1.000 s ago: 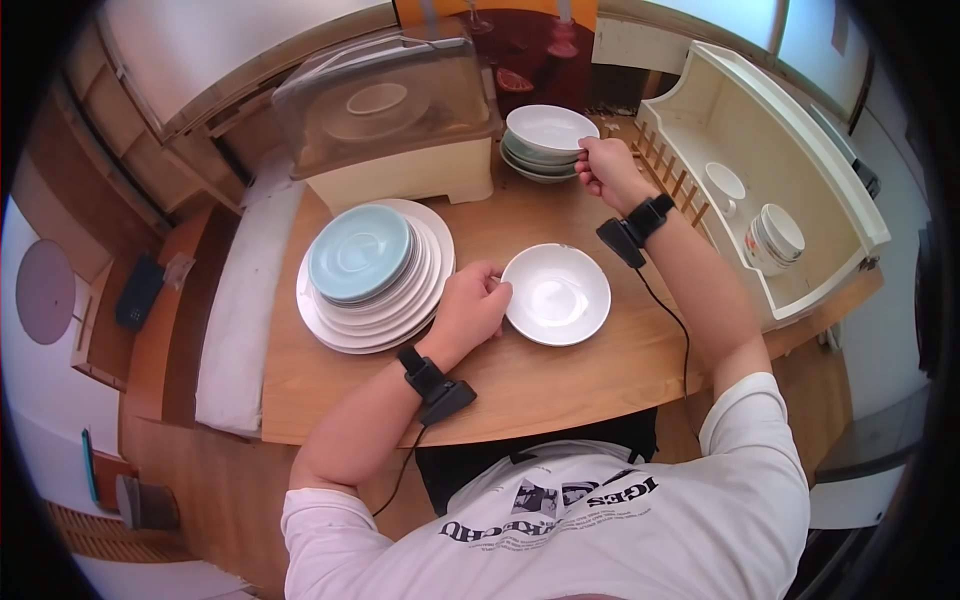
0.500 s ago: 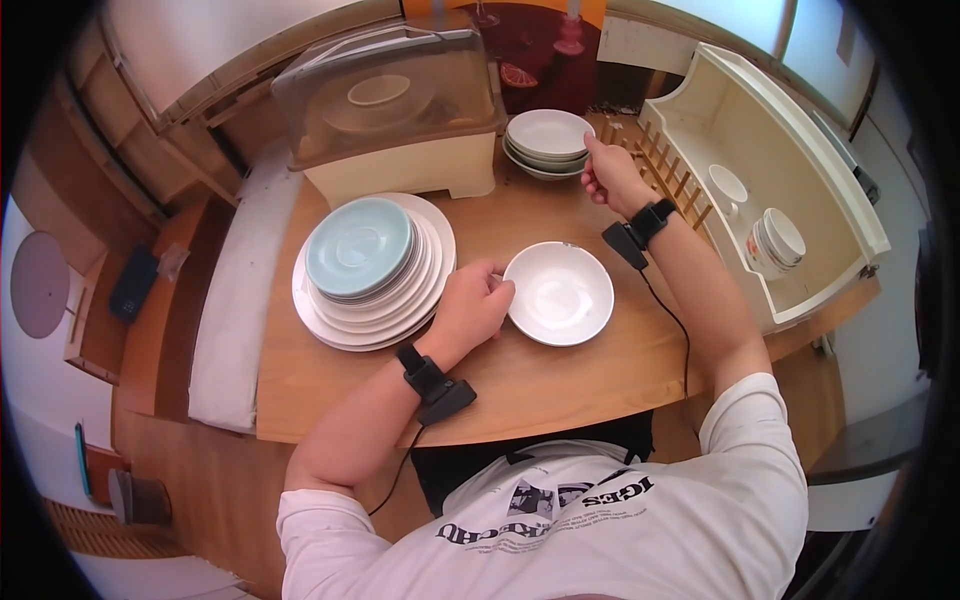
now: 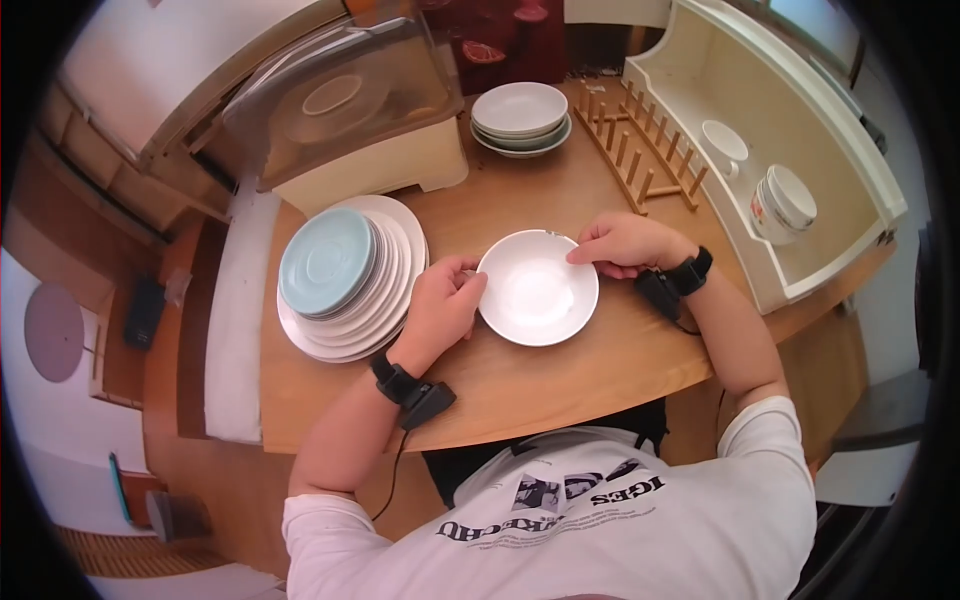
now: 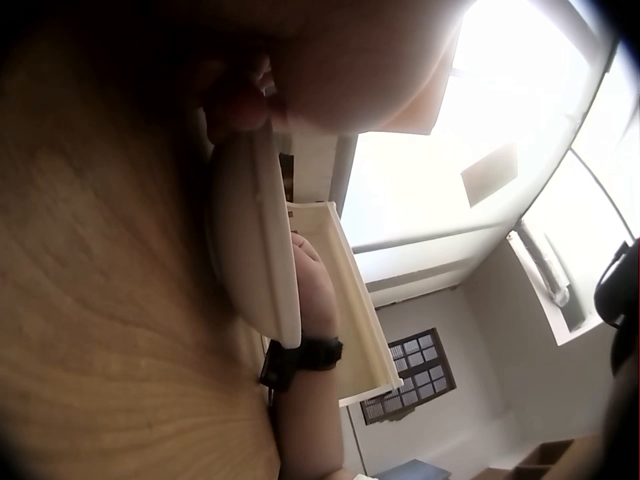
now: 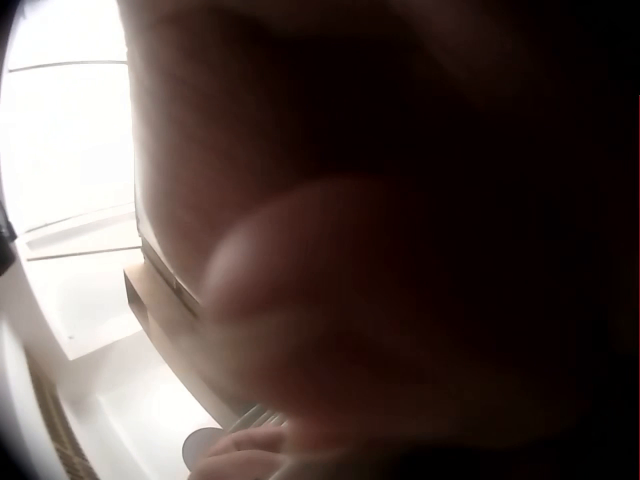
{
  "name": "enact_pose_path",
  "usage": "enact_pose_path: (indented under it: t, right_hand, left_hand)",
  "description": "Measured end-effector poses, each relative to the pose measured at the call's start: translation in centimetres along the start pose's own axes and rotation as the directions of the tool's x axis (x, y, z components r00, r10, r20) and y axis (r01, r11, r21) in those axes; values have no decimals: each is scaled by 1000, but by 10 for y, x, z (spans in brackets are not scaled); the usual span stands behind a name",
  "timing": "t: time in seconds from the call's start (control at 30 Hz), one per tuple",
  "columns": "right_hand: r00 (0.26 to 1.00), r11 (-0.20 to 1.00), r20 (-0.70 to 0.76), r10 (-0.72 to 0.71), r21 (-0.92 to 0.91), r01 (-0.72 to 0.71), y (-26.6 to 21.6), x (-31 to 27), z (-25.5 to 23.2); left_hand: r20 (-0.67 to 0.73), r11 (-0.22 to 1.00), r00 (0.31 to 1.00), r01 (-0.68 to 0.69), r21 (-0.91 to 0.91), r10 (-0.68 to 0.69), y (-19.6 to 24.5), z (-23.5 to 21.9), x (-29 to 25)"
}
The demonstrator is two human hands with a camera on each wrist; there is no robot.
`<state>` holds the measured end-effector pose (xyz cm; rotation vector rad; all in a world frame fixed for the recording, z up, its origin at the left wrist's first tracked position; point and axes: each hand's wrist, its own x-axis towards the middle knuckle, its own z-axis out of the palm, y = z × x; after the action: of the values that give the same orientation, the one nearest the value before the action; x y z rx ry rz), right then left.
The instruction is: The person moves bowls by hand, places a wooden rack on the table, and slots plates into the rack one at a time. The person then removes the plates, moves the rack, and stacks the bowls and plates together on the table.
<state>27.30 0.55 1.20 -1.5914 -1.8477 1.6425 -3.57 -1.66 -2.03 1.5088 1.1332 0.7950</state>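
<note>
A shallow white bowl (image 3: 538,290) is between both hands at the front of the table, with a few small dark marks on its far rim. My left hand (image 3: 437,308) pinches its left rim, thumb on top. From the right, my right hand (image 3: 632,245) grips the opposite rim with thumb above and fingers curled below. Seen side-on in the left wrist view, the bowl (image 4: 250,235) sits low over the wood. The right wrist view is mostly filled by the dark, blurred right hand (image 5: 320,270).
Left of the bowl stands a stack of white plates (image 3: 400,290) topped by pale blue plates (image 3: 327,262). Behind are stacked bowls (image 3: 520,108), a lidded box (image 3: 370,160) and a wooden peg rack (image 3: 640,150). A cream open cabinet (image 3: 800,130) holds a cup (image 3: 724,145) and small bowls (image 3: 783,205).
My right hand has let go of the top bowl on the back stack and come forward to the near bowl's right rim. My left hand keeps its hold. The head view has shifted.
</note>
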Motion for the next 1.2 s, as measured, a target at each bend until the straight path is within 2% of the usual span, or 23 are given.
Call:
enact_pose_path:
  t: [0.07,0.27,0.37,0.47,0.57,0.6,0.7,0.73,0.83,1.2]
  right_hand:
    - [999,999,39,-35,29,34,4,-1,-2]
    - [998,1000,63,-23,1,23,-3,-10,4]
    - [997,991,54,-47,126,40,6,-4,5]
    - [995,962,-54,-79,257,90,1,-8,1]
    - [965,917,-235,-116,349,196,-4,-12,-13]
    - [941,871,-299,-160,406,277,-2,-12,-18]
    - [849,750,-518,-109,517,412,-17,-9,-26]
    - [821,736,-556,-130,501,456,-20,-6,-28]
    - [740,715,-671,-39,499,490,-36,15,-33]
    - [700,716,-710,78,528,456,-63,107,-49]
  left_hand:
    - [5,1000,1000,7,7,-7,3,0,-1]
    - [2,999,1000,8,-32,-8,3,2,0]
    - [1,998,1000,6,-58,-6,2,3,-1]
    - [5,990,1000,11,-138,-10,-1,1,1]
    - [10,983,1000,16,-182,-14,1,-1,-1]
    - [10,982,1000,16,-187,-14,2,-1,-2]
    - [25,984,1000,8,-180,-3,-1,-3,-1]
    - [28,985,1000,4,-175,1,-1,-3,-1]
    - [43,988,999,-3,-155,9,0,-3,-1]
    - [70,992,997,-5,-127,14,2,-3,-3]
